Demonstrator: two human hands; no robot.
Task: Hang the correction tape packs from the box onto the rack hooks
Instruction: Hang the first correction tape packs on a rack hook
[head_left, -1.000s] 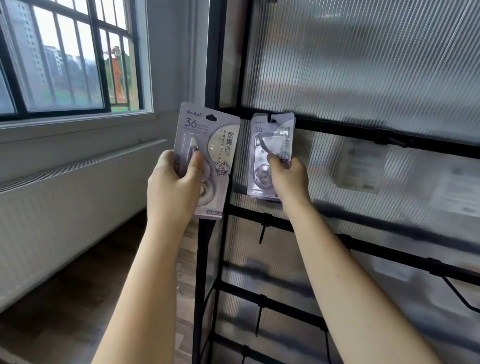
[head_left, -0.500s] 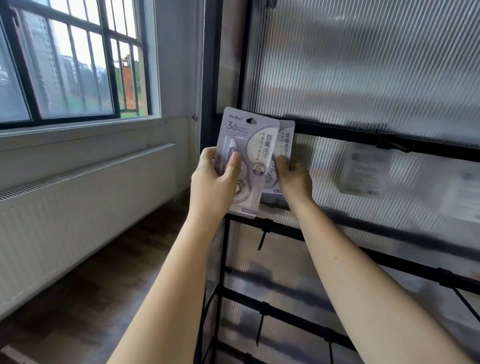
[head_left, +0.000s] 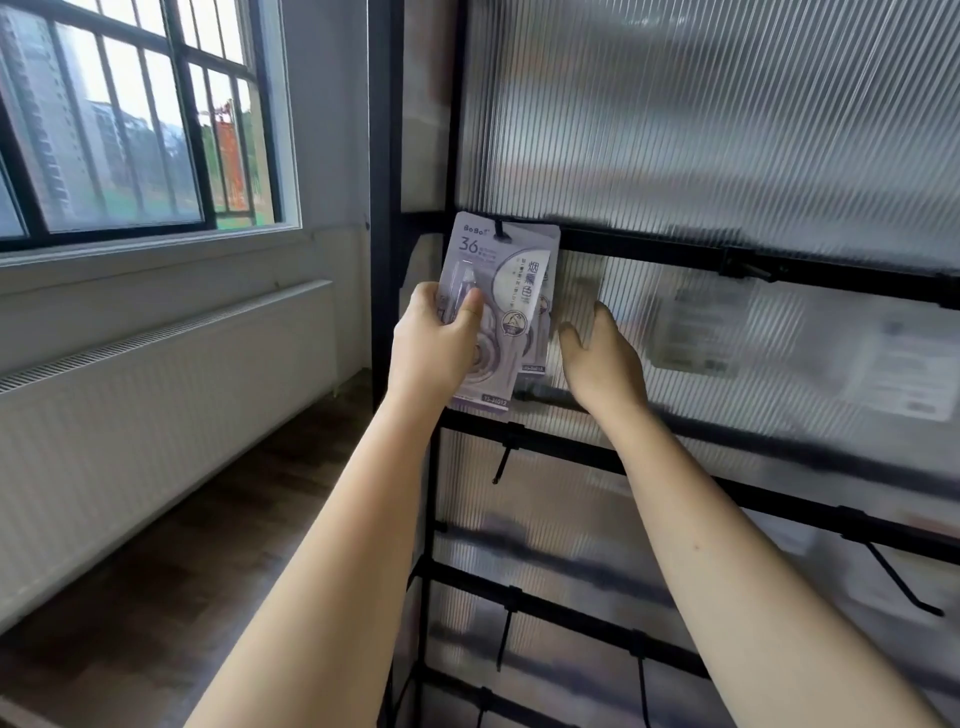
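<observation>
Since the earlier frame, left hand (head_left: 434, 345) is pinching front correction tape pack (head_left: 485, 291) onto hook (head_left: 501, 232); right hand (head_left: 602, 358) is hanging spread, empty; early release risks slipping.

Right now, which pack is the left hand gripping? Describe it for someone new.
Find the black rack right of the window. On its top-left hook two packs overlap. It is the front pack, the one showing "36" in full.

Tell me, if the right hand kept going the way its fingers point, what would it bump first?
Probably the ribbed panel just past the right hand, then the black bar above. The packs sit to its left, though depth is hard to judge.
</observation>
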